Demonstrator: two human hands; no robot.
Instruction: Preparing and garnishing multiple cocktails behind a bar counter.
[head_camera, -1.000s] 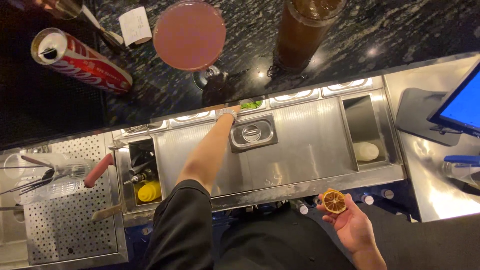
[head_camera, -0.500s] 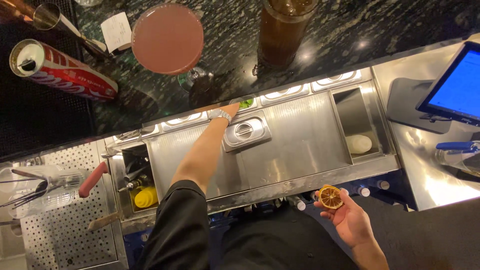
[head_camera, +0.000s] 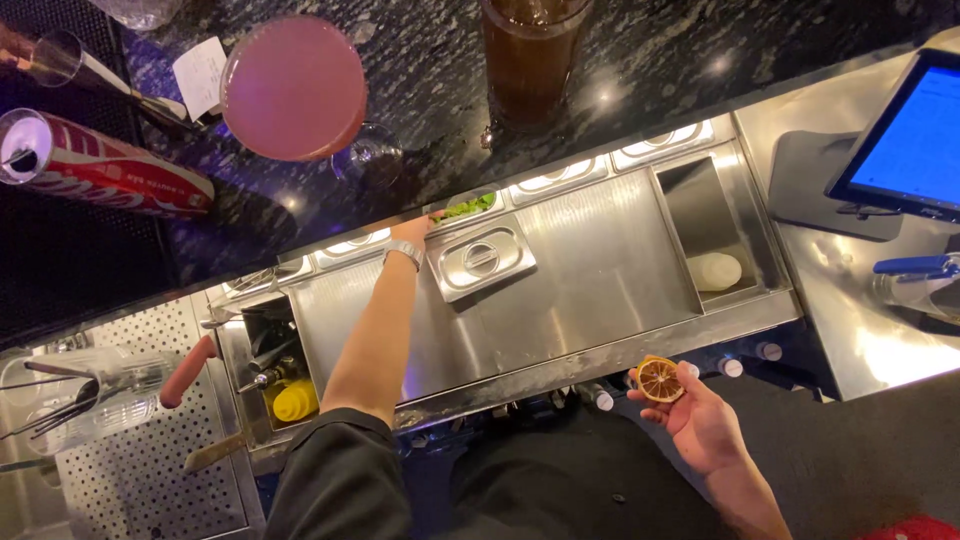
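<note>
Right hand (head_camera: 700, 425) around dried orange slice (head_camera: 659, 379), left hand (head_camera: 417, 228) at garnish tray (head_camera: 466, 207)

Dried orange slice (head_camera: 659, 379) in right hand (head_camera: 700, 425)

left hand (head_camera: 425, 226) fingertips hidden, perhaps among green garnish (head_camera: 468, 207)

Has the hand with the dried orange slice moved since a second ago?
No. The right hand holds the orange slice at the same spot below the steel counter's front edge; only the camera shifted.
</note>
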